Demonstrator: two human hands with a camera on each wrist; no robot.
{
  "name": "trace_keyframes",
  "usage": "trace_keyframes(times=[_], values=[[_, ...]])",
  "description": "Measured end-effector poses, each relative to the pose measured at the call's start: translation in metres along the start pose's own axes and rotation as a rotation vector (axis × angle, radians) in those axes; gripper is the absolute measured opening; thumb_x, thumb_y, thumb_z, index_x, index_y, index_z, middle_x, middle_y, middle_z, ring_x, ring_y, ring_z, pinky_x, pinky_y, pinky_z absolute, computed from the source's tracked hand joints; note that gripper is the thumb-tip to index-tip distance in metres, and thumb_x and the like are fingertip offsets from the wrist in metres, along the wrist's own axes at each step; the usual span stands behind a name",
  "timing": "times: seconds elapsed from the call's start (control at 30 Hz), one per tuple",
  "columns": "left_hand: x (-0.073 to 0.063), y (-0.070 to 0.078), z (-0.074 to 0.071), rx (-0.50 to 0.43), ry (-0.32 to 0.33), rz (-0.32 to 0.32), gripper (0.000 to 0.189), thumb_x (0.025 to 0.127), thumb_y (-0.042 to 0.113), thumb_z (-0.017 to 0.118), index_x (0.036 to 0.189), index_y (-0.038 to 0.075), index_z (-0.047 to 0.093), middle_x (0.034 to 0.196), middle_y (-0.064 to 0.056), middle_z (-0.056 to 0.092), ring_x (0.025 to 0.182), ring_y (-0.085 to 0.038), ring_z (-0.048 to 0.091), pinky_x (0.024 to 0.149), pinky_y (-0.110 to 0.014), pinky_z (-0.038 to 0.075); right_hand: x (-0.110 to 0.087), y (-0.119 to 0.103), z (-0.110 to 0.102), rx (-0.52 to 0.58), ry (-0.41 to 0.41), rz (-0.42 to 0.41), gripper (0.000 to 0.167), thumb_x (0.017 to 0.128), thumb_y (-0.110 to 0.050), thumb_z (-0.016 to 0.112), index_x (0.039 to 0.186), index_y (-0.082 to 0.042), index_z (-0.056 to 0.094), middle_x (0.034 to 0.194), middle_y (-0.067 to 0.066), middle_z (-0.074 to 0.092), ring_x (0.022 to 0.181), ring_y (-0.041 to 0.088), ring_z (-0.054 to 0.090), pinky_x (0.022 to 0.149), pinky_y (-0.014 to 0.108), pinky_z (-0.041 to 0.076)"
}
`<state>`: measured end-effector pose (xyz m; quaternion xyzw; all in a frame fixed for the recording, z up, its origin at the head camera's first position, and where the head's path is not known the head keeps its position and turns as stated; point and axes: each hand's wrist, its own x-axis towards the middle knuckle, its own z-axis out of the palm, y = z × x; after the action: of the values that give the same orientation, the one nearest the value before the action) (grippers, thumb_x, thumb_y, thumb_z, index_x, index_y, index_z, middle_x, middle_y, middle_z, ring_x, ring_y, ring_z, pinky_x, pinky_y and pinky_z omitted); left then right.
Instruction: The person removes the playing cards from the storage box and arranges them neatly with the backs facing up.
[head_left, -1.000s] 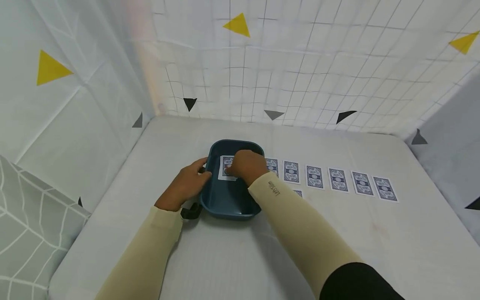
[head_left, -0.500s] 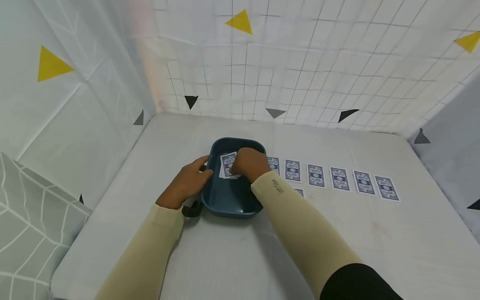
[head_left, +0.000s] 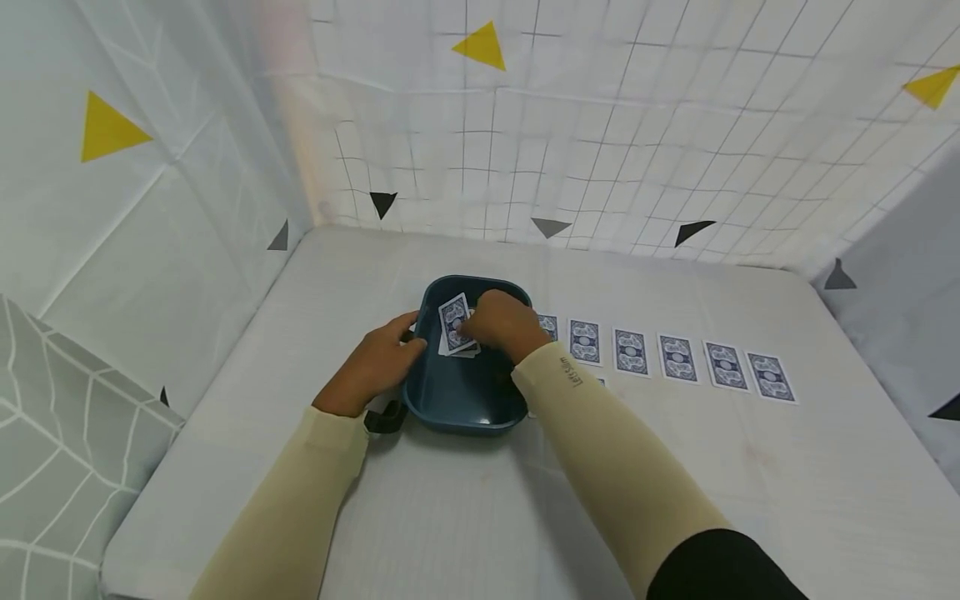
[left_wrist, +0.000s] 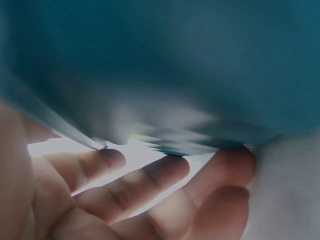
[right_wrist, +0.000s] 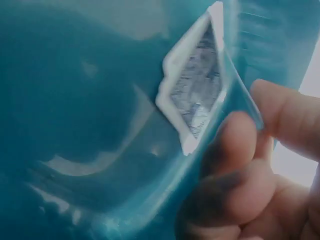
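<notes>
Past the hands (head_left: 375,367) I see a white back wall (head_left: 585,150) of creased sheeting with dark grid lines, yellow triangles (head_left: 483,46) high up and dark triangles (head_left: 550,227) near its foot. Pale left wall (head_left: 195,242) and greyish right wall (head_left: 907,192) flank them; web-patterned fabric (head_left: 56,450) sits to their lower left. Beneath them I get a white-covered tabletop (head_left: 435,525) under soft light.

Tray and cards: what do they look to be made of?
Tray: probably smooth, glossy molded plastic; bright streaks of reflected light run across its blue-green inside in the right wrist view.
Cards: probably thin printed cardstock, with white borders and blue patterned backs, lying flat. A coating or plastic stock is possible; the look leaves that open.
</notes>
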<state>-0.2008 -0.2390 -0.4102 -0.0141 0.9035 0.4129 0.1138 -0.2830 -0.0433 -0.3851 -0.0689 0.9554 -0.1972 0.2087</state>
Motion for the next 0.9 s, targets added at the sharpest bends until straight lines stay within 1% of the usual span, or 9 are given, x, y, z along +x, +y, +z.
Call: trace_keyframes(times=[0.13, 0.2, 0.27, 0.33, 0.4, 0.57, 0.67, 0.8, 0.9], values=[[0.001, 0.0, 0.0, 0.003, -0.006, -0.006, 0.064, 0.11, 0.036, 0.047, 0.171, 0.024, 0.03, 0.154, -0.017, 0.056, 0.14, -0.038, 0.054, 0.114, -0.059, 0.044, 0.001, 0.003, -0.009, 0.045, -0.045, -0.057, 0.042, 0.105, -0.045, 0.065, 0.096, -0.007, 0.079, 0.079, 0.008, 0.07, 0.073, 0.023, 0.066, 0.066, 0.036, 0.053], [0.0, 0.0, 0.0, 0.008, -0.006, -0.012, 0.064, 0.11, 0.036, 0.047, 0.171, 0.023, 0.03, 0.155, -0.018, 0.055, 0.142, -0.039, 0.053, 0.115, -0.06, 0.043, 0.001, 0.004, -0.012, 0.098, -0.052, -0.069, 0.044, 0.107, -0.044, 0.063, 0.094, -0.005, 0.078, 0.076, 0.008, 0.067, 0.07, 0.022, 0.063, 0.063, 0.035, 0.05], [0.0, 0.001, 0.0, 0.01, -0.007, -0.016, 0.065, 0.11, 0.036, 0.047, 0.171, 0.022, 0.03, 0.156, -0.018, 0.055, 0.143, -0.039, 0.052, 0.116, -0.06, 0.042, -0.001, 0.006, -0.015, 0.167, -0.055, -0.062, 0.044, 0.107, -0.044, 0.064, 0.095, -0.004, 0.078, 0.076, 0.008, 0.065, 0.07, 0.022, 0.061, 0.062, 0.036, 0.049], [0.0, 0.001, 0.001, 0.011, -0.008, -0.016, 0.065, 0.11, 0.035, 0.047, 0.171, 0.021, 0.029, 0.157, -0.019, 0.054, 0.144, -0.04, 0.051, 0.117, -0.061, 0.041, -0.002, 0.008, -0.017, 0.23, -0.061, -0.058, 0.042, 0.107, -0.043, 0.065, 0.097, -0.004, 0.076, 0.081, 0.01, 0.065, 0.071, 0.023, 0.059, 0.063, 0.037, 0.049], [0.001, 0.0, 0.001, 0.011, -0.008, -0.014, 0.065, 0.11, 0.035, 0.047, 0.171, 0.021, 0.029, 0.157, -0.019, 0.054, 0.144, -0.04, 0.051, 0.117, -0.061, 0.041, -0.005, 0.01, -0.019, 0.268, -0.066, -0.076, 0.04, 0.107, -0.043, 0.064, 0.101, -0.005, 0.075, 0.09, 0.014, 0.068, 0.075, 0.024, 0.06, 0.068, 0.039, 0.051], [0.003, -0.001, 0.002, 0.006, -0.002, -0.01, 0.064, 0.11, 0.036, 0.047, 0.171, 0.023, 0.031, 0.155, -0.018, 0.055, 0.142, -0.039, 0.053, 0.115, -0.061, 0.042, -0.017, 0.014, -0.027, 0.321, -0.063, -0.151, 0.035, 0.11, -0.041, 0.059, 0.11, -0.008, 0.071, 0.113, 0.021, 0.07, 0.087, 0.029, 0.063, 0.086, 0.051, 0.055], [0.003, -0.001, 0.003, 0.011, 0.003, -0.011, 0.064, 0.109, 0.035, 0.047, 0.17, 0.023, 0.032, 0.155, -0.018, 0.056, 0.141, -0.04, 0.053, 0.116, -0.061, 0.042, -0.029, 0.018, -0.035, 0.344, -0.054, -0.171, 0.035, 0.11, -0.04, 0.059, 0.109, -0.006, 0.068, 0.113, 0.021, 0.07, 0.085, 0.03, 0.061, 0.086, 0.052, 0.055], [0.003, -0.001, 0.004, 0.017, 0.006, -0.022, 0.065, 0.109, 0.036, 0.047, 0.171, 0.023, 0.031, 0.156, -0.018, 0.054, 0.144, -0.04, 0.051, 0.117, -0.061, 0.041, -0.043, 0.027, -0.043, 0.34, -0.037, -0.187, 0.035, 0.11, -0.041, 0.059, 0.104, -0.007, 0.065, 0.105, 0.016, 0.07, 0.076, 0.025, 0.056, 0.076, 0.044, 0.051], [0.003, -0.001, 0.004, 0.004, -0.001, -0.033, 0.065, 0.109, 0.036, 0.047, 0.171, 0.024, 0.03, 0.157, -0.018, 0.053, 0.144, -0.04, 0.05, 0.117, -0.061, 0.041, -0.052, 0.036, -0.046, 0.347, -0.025, -0.204, 0.035, 0.11, -0.041, 0.06, 0.101, -0.007, 0.065, 0.1, 0.014, 0.068, 0.075, 0.024, 0.055, 0.073, 0.041, 0.05]])
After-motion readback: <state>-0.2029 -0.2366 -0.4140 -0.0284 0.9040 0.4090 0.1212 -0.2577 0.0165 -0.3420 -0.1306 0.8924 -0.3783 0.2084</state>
